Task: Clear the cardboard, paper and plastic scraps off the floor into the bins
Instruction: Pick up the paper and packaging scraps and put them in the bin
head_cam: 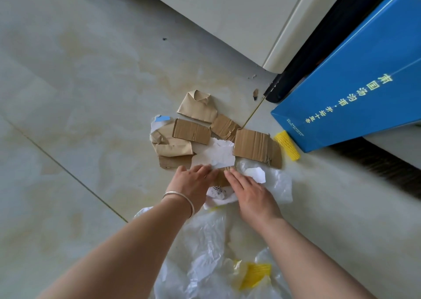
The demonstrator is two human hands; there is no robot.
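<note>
A heap of scraps lies on the tiled floor: several brown cardboard pieces point(256, 144), crumpled brown paper point(169, 142), torn white paper point(216, 154) and clear plastic film point(275, 183). My left hand point(192, 183), with a silver bangle on its wrist, reaches flat to the near edge of the white paper. Beside it my right hand point(249, 192) rests on the plastic and paper, fingers extended. A white slip with a QR code point(217, 191) lies between the hands. Neither hand visibly holds anything.
A tall blue carton with yellow lettering point(355, 88) stands at the right, a yellow foam net sleeve point(287, 145) at its base. Behind it are a black object point(319, 47) and a cream cabinet point(239, 13). More plastic film with a yellow sleeve point(256, 274) lies near me.
</note>
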